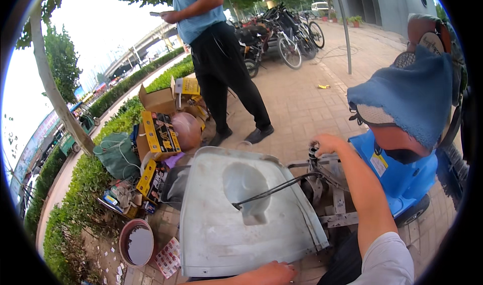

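A large, scuffed pale grey panel with a rounded recess lies in front of me. Black cables run from its recess to a bare metal frame on the right. My right hand reaches over that frame, its fingers closed around the top of a dark upright metal tube. Low in the picture, my left hand is by the panel's near edge with curled fingers; what they hold, if anything, is hidden.
Beyond the panel stands a person in a blue shirt. Opened cardboard boxes, a green bag and a bucket of dark liquid line the hedge at left. To the right is a blue vehicle body with a towel-covered seat.
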The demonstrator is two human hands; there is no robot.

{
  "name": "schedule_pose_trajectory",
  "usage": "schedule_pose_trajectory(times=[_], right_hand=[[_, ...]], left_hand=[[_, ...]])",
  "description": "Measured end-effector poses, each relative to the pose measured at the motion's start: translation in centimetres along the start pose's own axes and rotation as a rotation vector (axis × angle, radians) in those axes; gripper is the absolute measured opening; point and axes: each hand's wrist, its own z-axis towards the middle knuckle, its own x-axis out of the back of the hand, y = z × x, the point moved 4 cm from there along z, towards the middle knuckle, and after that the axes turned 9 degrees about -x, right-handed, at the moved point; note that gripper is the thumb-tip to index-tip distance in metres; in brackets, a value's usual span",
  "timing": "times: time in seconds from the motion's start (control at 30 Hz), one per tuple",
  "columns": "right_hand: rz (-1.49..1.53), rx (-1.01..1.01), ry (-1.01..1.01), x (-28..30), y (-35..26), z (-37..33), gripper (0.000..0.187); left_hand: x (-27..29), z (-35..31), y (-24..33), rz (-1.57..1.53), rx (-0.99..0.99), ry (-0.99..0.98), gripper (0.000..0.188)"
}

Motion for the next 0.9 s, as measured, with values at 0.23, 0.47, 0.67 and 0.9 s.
schedule_pose_trajectory(times=[0.23,0.47,0.67,0.9], right_hand=[[-0.265,-0.096,-0.017,-2.1,-1.0,0.7,0.047],[-0.305,-0.183,0.029,-2.3,-1.6,0.4,0.047],[-0.35,-0.172,-0.036,-2.5,-1.7,1.1,0.044],[-0.286,0.006,-0.116,-2.1,-1.6,0.8,0.048]], left_hand=[[-0.7,0.2,-0.5,-0.059,0.01,-0.033,0.036],[0.5,0.5,0.3,-0.042,-0.004,-0.041,0.036],[0.9,0.6,0.3,-0.028,0.004,-0.103,0.037],[0.1,0.5,-0.2,-0.026,-0.017,-0.012,0.034]])
